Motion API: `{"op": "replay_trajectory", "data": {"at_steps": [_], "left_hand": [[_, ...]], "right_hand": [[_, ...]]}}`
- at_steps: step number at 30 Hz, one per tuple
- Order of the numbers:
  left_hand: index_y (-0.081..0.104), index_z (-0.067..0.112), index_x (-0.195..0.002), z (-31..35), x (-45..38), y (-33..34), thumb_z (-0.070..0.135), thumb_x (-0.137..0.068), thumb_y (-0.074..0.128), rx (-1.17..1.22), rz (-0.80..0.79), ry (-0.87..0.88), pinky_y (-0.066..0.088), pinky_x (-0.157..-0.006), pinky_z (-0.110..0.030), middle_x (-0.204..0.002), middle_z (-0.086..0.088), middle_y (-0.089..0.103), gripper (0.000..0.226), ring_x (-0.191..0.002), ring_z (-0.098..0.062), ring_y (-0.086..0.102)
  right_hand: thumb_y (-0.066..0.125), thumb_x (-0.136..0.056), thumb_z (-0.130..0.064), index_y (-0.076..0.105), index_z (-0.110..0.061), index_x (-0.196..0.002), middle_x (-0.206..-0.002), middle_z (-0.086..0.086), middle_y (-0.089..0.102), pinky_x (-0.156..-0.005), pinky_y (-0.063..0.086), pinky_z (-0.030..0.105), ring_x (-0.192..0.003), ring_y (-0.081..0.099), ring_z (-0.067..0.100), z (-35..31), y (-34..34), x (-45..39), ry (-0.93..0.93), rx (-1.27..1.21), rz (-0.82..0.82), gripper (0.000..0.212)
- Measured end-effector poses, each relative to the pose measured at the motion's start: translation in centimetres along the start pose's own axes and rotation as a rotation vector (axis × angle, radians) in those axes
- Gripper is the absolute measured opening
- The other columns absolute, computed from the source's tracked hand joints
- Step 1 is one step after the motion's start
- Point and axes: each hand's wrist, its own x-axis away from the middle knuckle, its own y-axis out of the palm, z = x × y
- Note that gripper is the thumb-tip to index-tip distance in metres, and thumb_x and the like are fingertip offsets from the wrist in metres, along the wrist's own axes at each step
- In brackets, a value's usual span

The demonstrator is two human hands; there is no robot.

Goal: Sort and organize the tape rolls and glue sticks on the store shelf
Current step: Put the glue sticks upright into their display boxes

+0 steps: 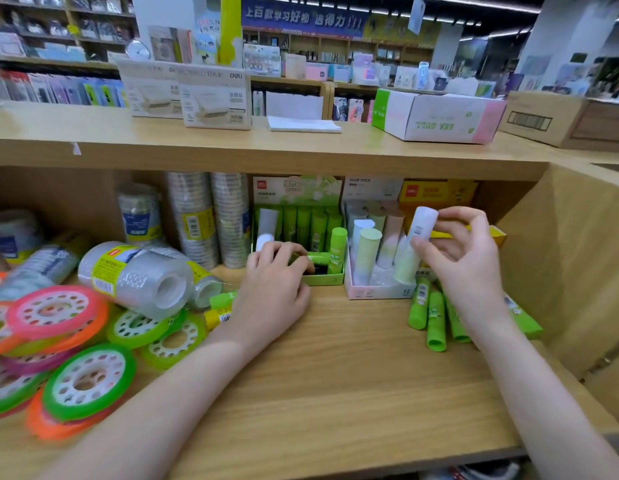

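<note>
Step in hand, by my reading: sorting glue sticks into their display boxes at the back of the wooden shelf [336,358]; right hand [464,258] holds a pale white-lilac glue stick [422,221] pinched between thumb and curled fingertips, raised above the pink-white pastel display box [377,291]; left hand [273,285] rests at the green cardboard display box [322,278], fingers curled over a green glue stick [318,258] lying at its front, grip unclear; next move likely calls for lowering the pale stick upright into the pastel box; 4 or so loose green sticks [434,320] lie near the shelf's right wall; coloured tape rolls [86,379] heaped at the left edge.
</note>
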Motion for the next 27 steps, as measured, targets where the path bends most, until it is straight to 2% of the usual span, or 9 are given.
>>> {"op": "replay_trajectory", "data": {"at_steps": [4,9,11,13,15,17,18,22,27], "left_hand": [[0.066,0.018,-0.093,-0.2,0.0,0.2,0.028,-0.076,0.034,0.000,0.001,0.001,0.035,-0.082,-0.036,-0.112,0.001,0.059,0.038,-0.107,-0.023,0.044],[0.065,0.018,-0.092,-0.2,0.0,0.3,0.026,-0.076,0.037,-0.002,0.008,0.006,0.034,-0.082,-0.036,-0.112,0.001,0.058,0.033,-0.106,-0.022,0.041],[0.066,0.017,-0.092,-0.2,0.0,0.2,0.023,-0.075,0.041,-0.022,0.010,0.005,0.033,-0.083,-0.036,-0.111,0.000,0.059,0.030,-0.106,-0.023,0.044],[0.066,0.017,-0.090,-0.1,0.0,0.2,0.023,-0.075,0.040,-0.060,0.020,0.010,0.028,-0.087,-0.034,-0.110,0.000,0.059,0.031,-0.105,-0.024,0.046],[0.066,0.017,-0.089,0.0,0.1,0.2,0.025,-0.075,0.036,-0.093,0.025,0.012,0.024,-0.089,-0.034,-0.108,0.000,0.060,0.034,-0.104,-0.024,0.048],[0.066,0.017,-0.088,0.1,0.1,0.2,0.025,-0.075,0.035,-0.104,0.021,0.010,0.024,-0.091,-0.035,-0.108,-0.001,0.060,0.034,-0.103,-0.024,0.051],[0.065,0.017,-0.088,0.1,0.1,0.1,0.025,-0.075,0.035,-0.104,0.019,0.009,0.024,-0.091,-0.035,-0.108,-0.001,0.060,0.034,-0.101,-0.025,0.052],[0.065,0.016,-0.087,0.2,0.1,0.0,0.024,-0.074,0.035,-0.111,0.002,0.005,0.024,-0.090,-0.035,-0.107,-0.002,0.060,0.034,-0.096,-0.027,0.056],[0.065,0.017,-0.087,0.3,0.1,-0.1,0.023,-0.075,0.035,-0.104,0.006,0.003,0.024,-0.091,-0.035,-0.106,-0.002,0.060,0.034,-0.096,-0.026,0.056]], "right_hand": [[0.073,-0.076,-0.009,0.044,-0.017,-0.103,-0.093,-0.008,0.059,-0.067,0.051,0.017,-0.083,0.063,0.009,1.1,0.6,1.1,-0.161,0.180,-0.023,0.040],[0.076,-0.074,-0.016,0.039,-0.022,-0.102,-0.085,-0.007,0.063,-0.062,0.045,0.012,-0.072,0.061,0.009,2.2,0.4,1.8,-0.210,0.443,-0.128,0.047],[0.071,-0.078,-0.023,0.038,-0.021,-0.102,-0.084,-0.003,0.064,-0.061,0.045,0.015,-0.071,0.062,0.014,2.0,0.1,1.5,-0.205,0.425,-0.148,0.042],[0.058,-0.087,-0.031,0.040,-0.018,-0.111,-0.082,0.000,0.061,-0.059,0.041,0.024,-0.068,0.058,0.018,1.3,-0.2,0.5,-0.198,0.421,-0.161,0.033],[0.046,-0.093,-0.034,0.044,-0.018,-0.125,-0.087,0.002,0.053,-0.063,0.032,0.031,-0.076,0.052,0.023,0.4,-0.8,-1.1,-0.183,0.628,-0.280,0.035],[0.049,-0.093,-0.032,0.050,-0.022,-0.127,-0.091,0.003,0.048,-0.066,0.033,0.031,-0.081,0.051,0.023,-0.3,-1.2,-2.3,-0.156,0.865,-0.409,0.035],[0.055,-0.091,-0.030,0.054,-0.024,-0.123,-0.088,0.002,0.048,-0.066,0.035,0.031,-0.076,0.050,0.020,-0.6,-1.3,-2.6,-0.139,0.906,-0.444,0.033],[0.070,-0.080,-0.026,0.057,-0.023,-0.102,-0.073,-0.010,0.049,-0.048,0.032,0.015,-0.059,0.044,0.004,-0.6,-0.6,-3.1,-0.089,0.749,-0.371,0.026],[0.068,-0.081,-0.011,0.041,-0.019,-0.114,-0.076,-0.009,0.050,-0.051,0.036,0.018,-0.059,0.051,0.004,-0.2,0.9,-3.1,-0.202,0.695,-0.303,0.043]]}}
